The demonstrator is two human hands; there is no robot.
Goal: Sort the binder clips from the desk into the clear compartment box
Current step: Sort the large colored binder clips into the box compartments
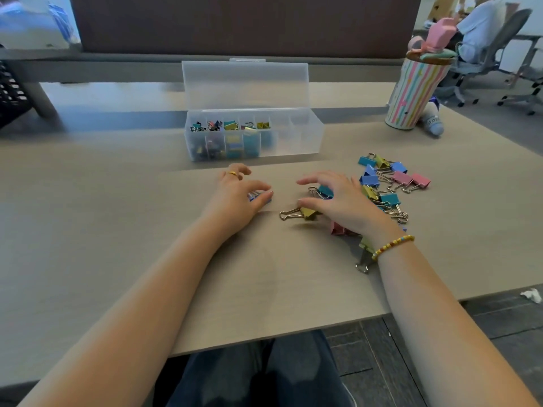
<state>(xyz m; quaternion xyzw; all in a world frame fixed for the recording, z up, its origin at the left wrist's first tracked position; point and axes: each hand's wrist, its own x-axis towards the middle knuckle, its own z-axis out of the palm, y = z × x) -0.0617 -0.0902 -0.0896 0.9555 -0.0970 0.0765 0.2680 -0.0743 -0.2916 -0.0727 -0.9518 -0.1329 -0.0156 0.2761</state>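
Reaching out from the near edge of the pale wood-grain desk (88, 230), two bare forearms stretch forward above a lap in dark trousers (258, 374). Closest on the right, an olive-green binder clip with a silver wire handle (365, 254) lies partly under the wrist, which wears a yellow beaded bracelet (392, 245), and a pink binder clip (338, 229) peeks out from beneath the palm. The right hand (343, 201) hovers with fingers spread and loosely bent over a gold-yellow binder clip (305, 213), its thumb tip touching the clip's body; a teal binder clip (324, 190) sits just under the fingers, and the hand grips nothing. The left hand (239, 195), with a gold ring (232, 173) on one finger, pinches a small blue binder clip (258, 196) between thumb and fingers, low against the desk. To the right of the right hand spreads a loose heap of blue, yellow, pink and teal binder clips (388, 183), touching and overlapping. Farther back stands the clear plastic compartment box (293, 139), its hinged lid upright; its left compartments hold coloured clips, while the ones at the right end look bare. At the far right stands a pastel-striped tumbler with a pink bow lid (417, 89), just beside a pale blue bottle lying on its side (433, 124). Beyond, a seated person's back (479, 24) shows in a grey office chair (499, 51).
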